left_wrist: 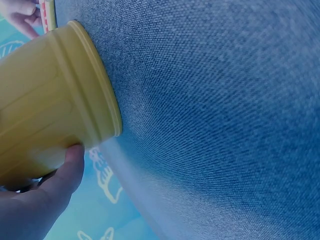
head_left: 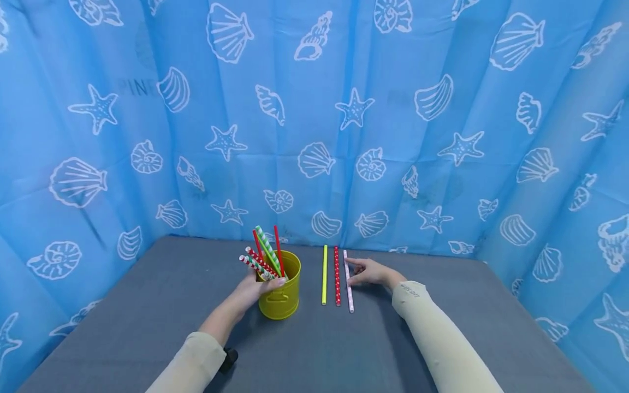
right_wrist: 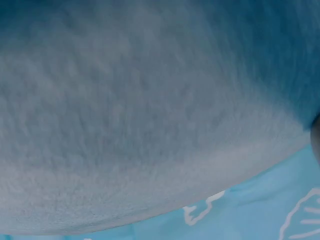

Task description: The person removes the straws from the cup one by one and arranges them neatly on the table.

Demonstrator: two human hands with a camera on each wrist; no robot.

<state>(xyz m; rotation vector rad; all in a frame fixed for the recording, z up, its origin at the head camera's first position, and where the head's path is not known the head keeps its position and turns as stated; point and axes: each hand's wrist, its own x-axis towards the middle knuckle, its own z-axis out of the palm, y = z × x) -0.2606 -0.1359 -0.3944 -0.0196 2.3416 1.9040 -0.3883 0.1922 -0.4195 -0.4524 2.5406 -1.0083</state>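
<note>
Pale sleeves (head_left: 437, 341) come in from the near edge, one on each side, over a grey cloth-covered table (head_left: 295, 360). At the left, the left hand (head_left: 250, 292) is clamped on a yellow bucket (head_left: 279, 311), its thumb laid across the near side by the rim; the left wrist view shows a fingertip pressed to the bucket's wall. A bunch of straws (head_left: 270, 254), some plain and some patterned, stands inside, most of them leaning left over the hand.

Right of the bucket, three straws lie apart in a row, running near to far: a yellow straw (head_left: 325, 275), a red dotted straw (head_left: 337, 278) and a pale patterned straw (head_left: 347, 272). The right hand (head_left: 371, 271) reaches the pale one from the right, thumb and forefinger apart, their tips at two places along it. Whether both tips really touch it I cannot tell, since the right wrist view shows no fingers.

Pressing off-centre would probably make the pale straw roll, and a push to the left could drive it into the red dotted one and spoil the row. Pushing with one fingertip alone might swing it askew. A tug by the left hand could tilt the bucket, and the leaning straws might then slide out. Beyond, a blue shell-print curtain (head_left: 354, 180) hangs close behind the straws' far ends.
</note>
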